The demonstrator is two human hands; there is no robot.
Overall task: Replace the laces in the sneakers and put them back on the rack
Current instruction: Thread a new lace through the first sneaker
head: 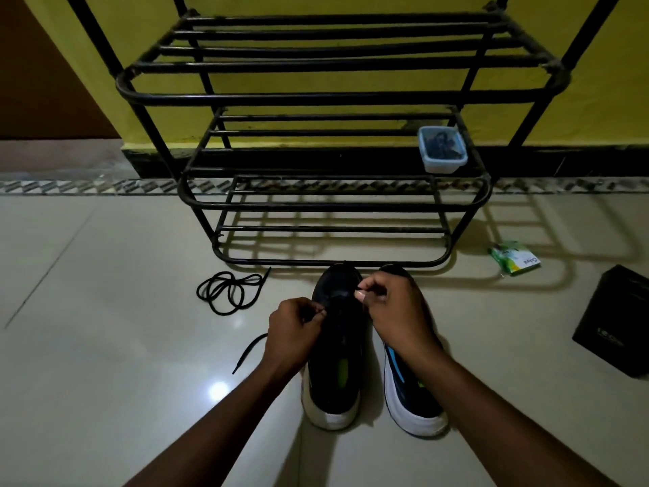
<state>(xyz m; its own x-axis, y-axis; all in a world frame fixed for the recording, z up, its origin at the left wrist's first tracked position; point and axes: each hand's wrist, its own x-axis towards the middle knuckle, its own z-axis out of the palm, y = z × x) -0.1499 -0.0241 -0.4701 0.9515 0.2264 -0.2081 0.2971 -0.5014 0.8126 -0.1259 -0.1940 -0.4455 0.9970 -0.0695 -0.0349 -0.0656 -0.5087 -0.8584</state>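
Two dark sneakers with white soles stand side by side on the floor, toes toward the black metal rack [333, 205]. Over the left sneaker [335, 367], my left hand [293, 332] pinches a black lace at the sneaker's left eyelets. The lace's free end [247, 351] trails out to the left on the tiles. My right hand [393, 307] pinches the other end of that lace near the toe-side eyelets, and it covers the front of the right sneaker [411, 391]. A second loose black lace [228, 291] lies coiled on the floor left of the sneakers.
A small clear tub [443, 151] with dark contents sits on the rack's middle shelf at the right. A green-and-white packet [514, 262] lies on the floor right of the rack. A black box [618, 318] stands at the far right. The wall behind is yellow.
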